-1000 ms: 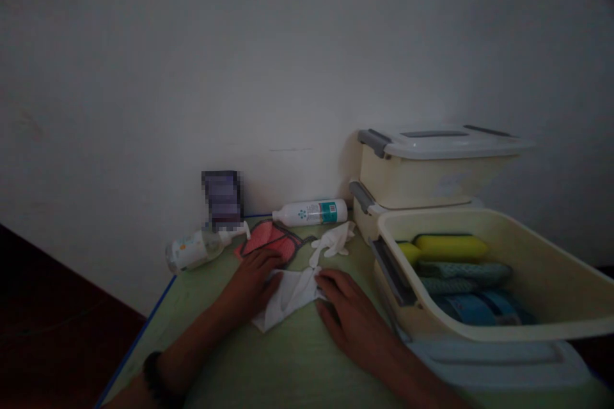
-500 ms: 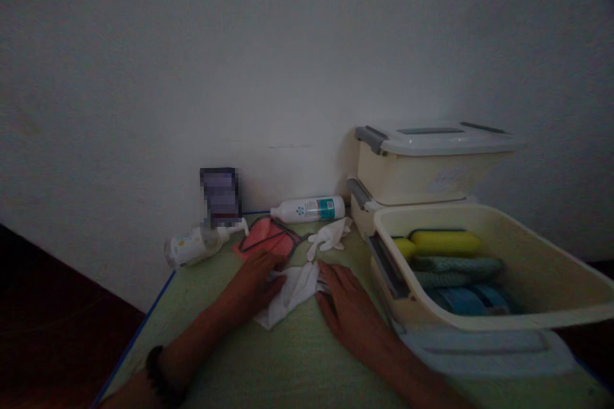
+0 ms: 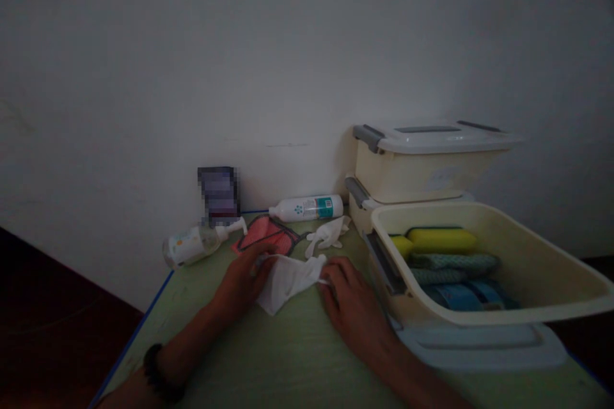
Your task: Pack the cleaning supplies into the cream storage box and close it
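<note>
A white glove [image 3: 286,278] is lifted a little off the green table [image 3: 268,358]. My left hand [image 3: 242,278] pinches its left edge, and my right hand [image 3: 352,303] grips its right end. A second white glove [image 3: 329,234] lies crumpled just behind, beside a red cloth [image 3: 266,234] with a dark border. Both hands are closed on the same glove, stretched between them.
A pump bottle [image 3: 192,245] and a white spray bottle [image 3: 307,208] lie on their sides by the wall. An open cream bin [image 3: 542,268] at the right holds yellow sponges [image 3: 439,239] and blue-green cloths; its lid [image 3: 484,345] lies in front. Two lidded bins [image 3: 422,163] are stacked behind.
The glove lay flat under both hands; now its left edge is raised off the table and it is spread wider between the hands.
</note>
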